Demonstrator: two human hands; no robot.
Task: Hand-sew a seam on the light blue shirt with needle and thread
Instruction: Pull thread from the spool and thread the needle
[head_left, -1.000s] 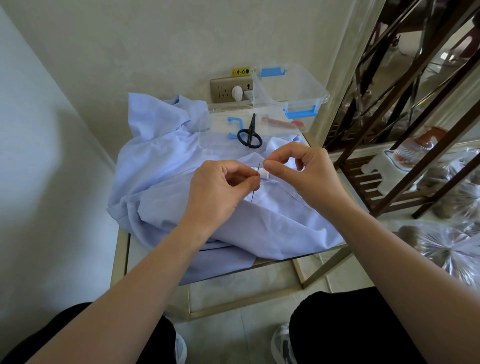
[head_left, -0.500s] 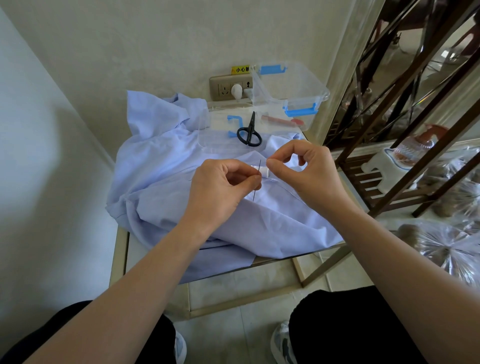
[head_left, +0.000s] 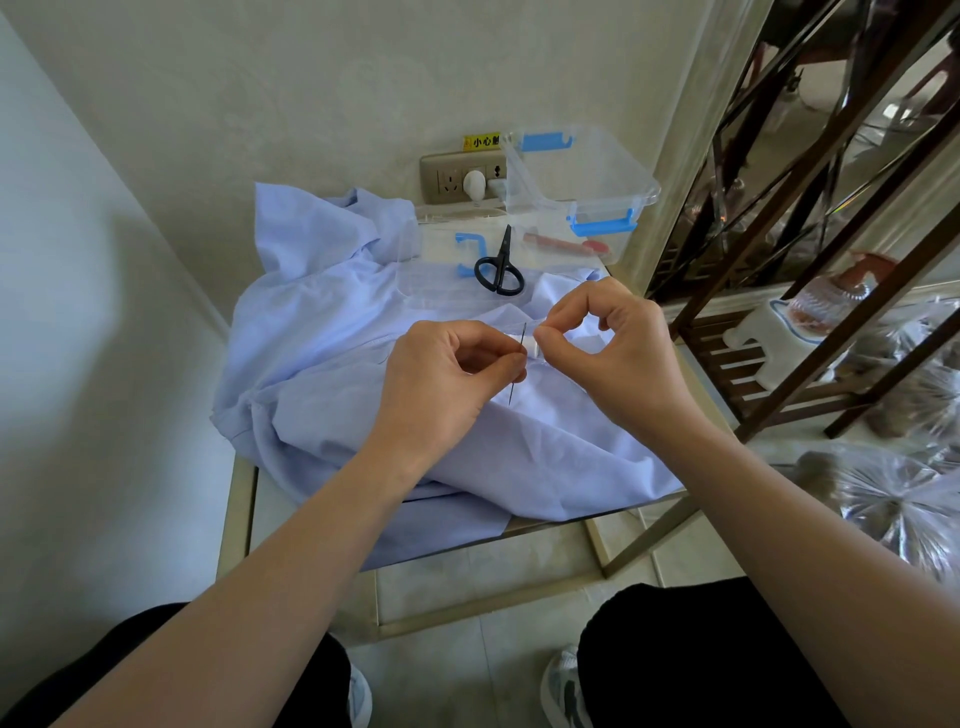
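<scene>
Readable writing: only a yellow warning sticker (head_left: 482, 141) with black Chinese characters "小心", the rest cut off by the box, above a beige wall socket plate (head_left: 450, 179) carrying a white plug (head_left: 474, 183). Glass-topped counter with a pale gold metal frame (head_left: 239, 519) sits in a corner of cream textured wall (head_left: 311, 104), with pale tiled floor (head_left: 467, 665) below. Crumpled light blue shirt (head_left: 322, 353) covers most of the counter, one fold hanging over the near edge. Left hand (head_left: 441, 384): grip clamped, thumb and forefinger pinching a thin dark needle (head_left: 513, 387) held nearly upright just above the shirt. Right hand (head_left: 618, 353): grip clamped on a small white piece (head_left: 531, 345) just beside the needle's top. Thread is too fine to make out. Behind the hands, black scissors (head_left: 500, 267) lie on a clear flat lid with a blue latch (head_left: 441, 270). Clear plastic box with blue latches (head_left: 582, 176) stands back right, with a red item (head_left: 566, 243) inside. Dark brown slatted shelf rack (head_left: 722, 366) stands right, with a white ceramic piece (head_left: 763, 332) and crinkled clear plastic bags (head_left: 898, 499). Black trousers (head_left: 701, 654) and pale trainers (head_left: 563, 691) show at the bottom.
</scene>
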